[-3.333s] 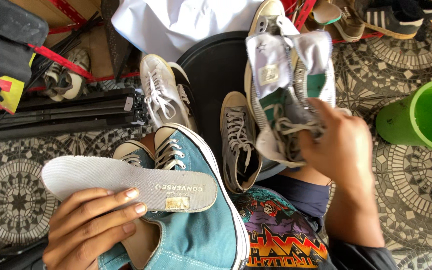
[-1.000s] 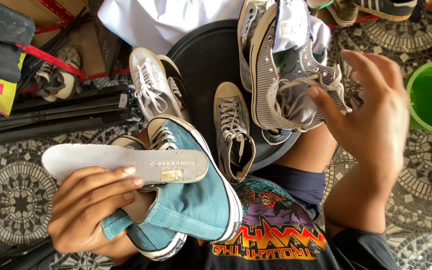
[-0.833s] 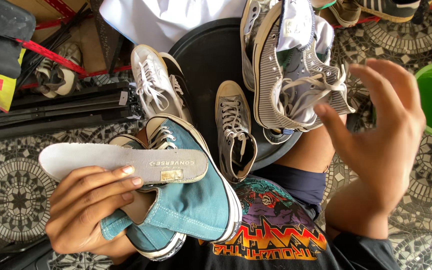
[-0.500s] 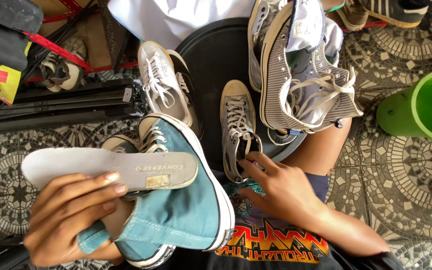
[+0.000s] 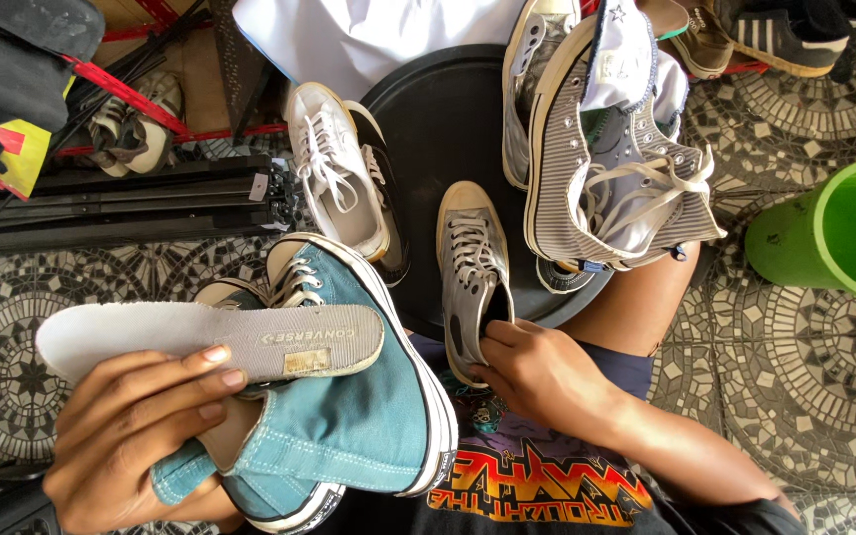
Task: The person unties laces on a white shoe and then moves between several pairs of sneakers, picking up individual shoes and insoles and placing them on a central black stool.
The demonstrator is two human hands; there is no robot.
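While the left hand clamps a teal high-top sneaker and a grey insole together, thumb side is hidden under the shoe, so only the fingers across the insole's underside show. Insole lies flat across the sneaker's opening, toe end sticking out to the left; printed mark on it isn't described. A second teal shoe peeks out behind the insole, mostly covered, can't tell much of it. Right hand is closed on the heel of a grey low-top sneaker, fingertips tucked inside the collar, so how deep they go can't be seen. That shoe rests w/ toe on the round black tray and heel off its edge, near the person's lap. On the tray's right side sit two striped high-tops, laces loose, their toes cut off by the top edge. A white low-top sneaker lies at the tray's left rim, w/ a dark shoe partly hidden under it. Green bucket stands at the right, cropped by the frame. Black tripod legs lie on the patterned tile floor, top left.
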